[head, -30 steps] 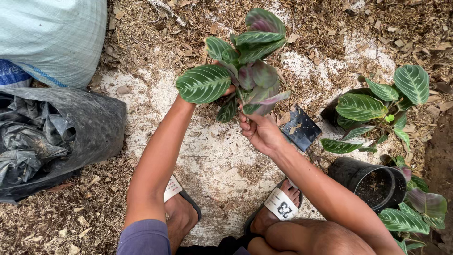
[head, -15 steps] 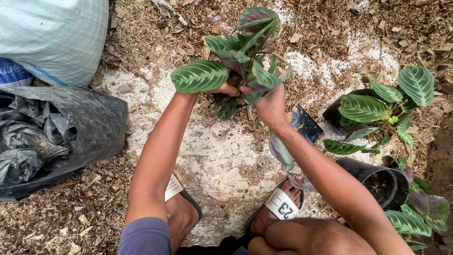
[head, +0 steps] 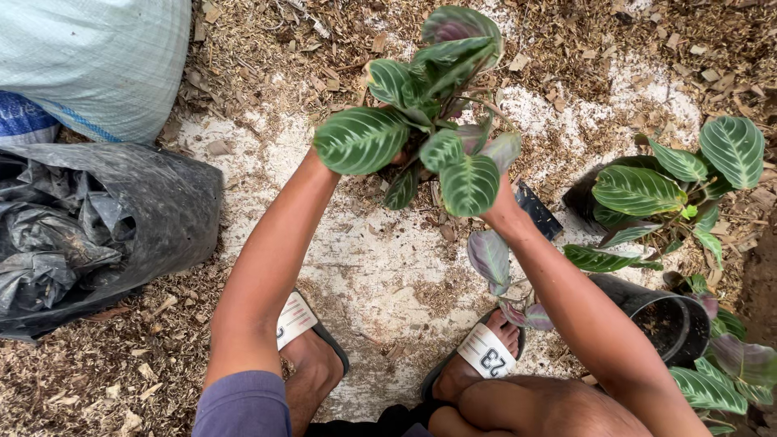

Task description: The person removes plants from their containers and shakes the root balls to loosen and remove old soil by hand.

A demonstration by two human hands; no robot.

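A pale concrete patch (head: 364,267) is showing through wood chips outdoors, and the person is squatting over it in sandals. Above that patch, both hands are meeting under a striped-leaf plant (head: 429,137); the left hand (head: 394,159) and right hand (head: 503,202) are mostly hidden by leaves, so I cannot tell how tightly either is closing. The plant is looking light, soft and easily bruised, best held low at the stem base. Right of the patch, potted plants (head: 672,194) are crowding in; left, a black bag (head: 105,235) is slumping.
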